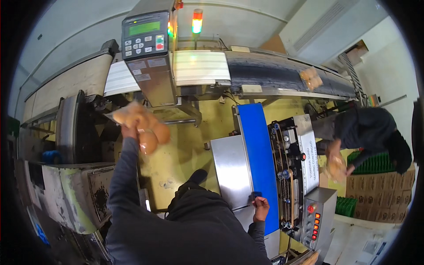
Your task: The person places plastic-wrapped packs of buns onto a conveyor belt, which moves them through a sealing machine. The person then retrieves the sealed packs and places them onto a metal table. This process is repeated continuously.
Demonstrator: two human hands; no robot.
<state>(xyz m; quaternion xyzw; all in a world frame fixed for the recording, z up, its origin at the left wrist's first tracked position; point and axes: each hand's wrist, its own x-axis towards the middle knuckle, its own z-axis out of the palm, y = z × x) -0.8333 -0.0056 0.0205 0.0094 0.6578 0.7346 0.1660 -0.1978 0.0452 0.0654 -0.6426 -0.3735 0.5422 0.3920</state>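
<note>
My left hand (130,132) grips a clear plastic bag of round golden-brown buns (156,132), lifted out to the left above the yellow floor. Over the lower end of the blue conveyor belt (254,142) is my right hand (261,209), its fingers curled together. A small dark piece shows at those fingertips; whether it is held is unclear. Along the belt's right side runs a continuous band sealer (286,165), with lit red buttons on its control box (319,215). A bare steel plate (230,165) borders the belt on the left.
A long conveyor (265,71) crosses ahead, carrying another bag of buns (310,79). The inspection machine's control panel (145,34) overhangs it near a lit signal tower (197,21). At right, another person (364,129) holds a bag of buns (336,167) beside green crates (374,163) and cardboard cartons (377,195).
</note>
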